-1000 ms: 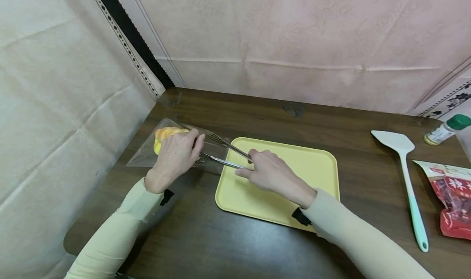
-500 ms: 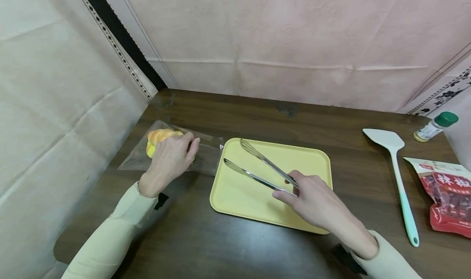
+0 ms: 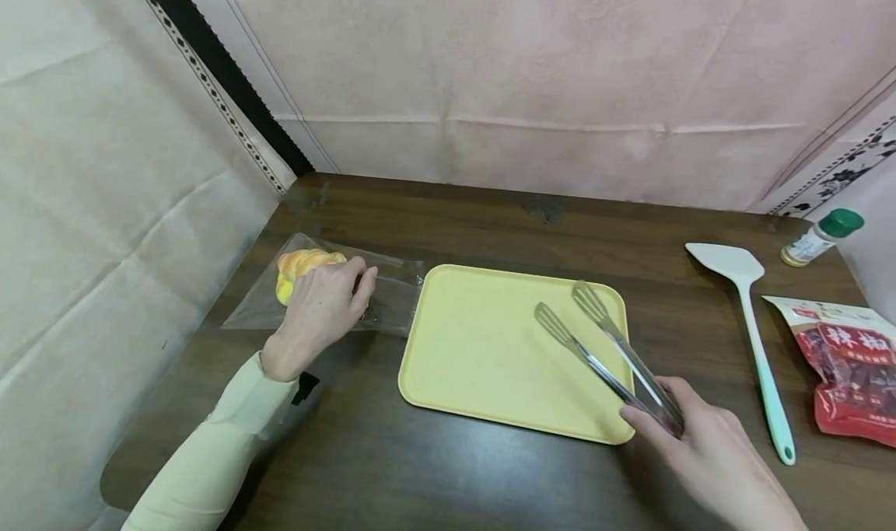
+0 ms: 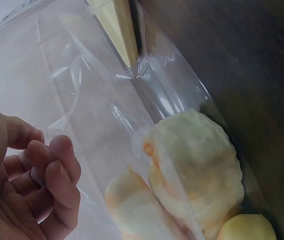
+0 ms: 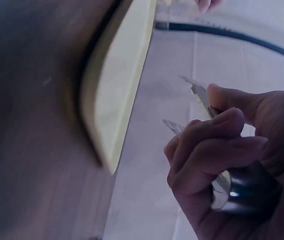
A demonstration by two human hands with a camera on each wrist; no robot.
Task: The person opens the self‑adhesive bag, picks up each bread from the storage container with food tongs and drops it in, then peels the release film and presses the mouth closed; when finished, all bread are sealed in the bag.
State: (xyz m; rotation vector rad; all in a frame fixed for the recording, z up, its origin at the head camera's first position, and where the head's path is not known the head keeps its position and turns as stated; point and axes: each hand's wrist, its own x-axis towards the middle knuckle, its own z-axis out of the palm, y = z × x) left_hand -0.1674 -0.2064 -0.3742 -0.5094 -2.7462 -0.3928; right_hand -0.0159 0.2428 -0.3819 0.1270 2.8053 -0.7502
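Note:
On the left of the table lies a clear plastic bag point(image 3: 395, 298) with golden bread rolls point(image 3: 304, 267) inside. My left hand point(image 3: 325, 305) is over the bag and pinches its film between thumb and fingertips. The left wrist view shows the film raised beside the fingers, with bread rolls point(image 4: 197, 165) behind it. My right hand point(image 3: 714, 445) grips metal tongs point(image 3: 630, 368) with whisk-like wire ends, spread apart and with nothing between them. Those ends overlap the right part of a yellow tray point(image 3: 490, 344), and the hand is at the tray's near right corner.
To the right lie a turner point(image 3: 759, 352) with a white blade and mint handle and a red snack packet point(image 3: 850, 372). A small green-capped bottle point(image 3: 822, 239) lies at the back right. Cloth-covered walls point(image 3: 546, 88) stand behind and left of the table.
My right hand has drawn the tongs out from the bag, across the tray, to the right and toward me. The left hand has stayed at the bag.

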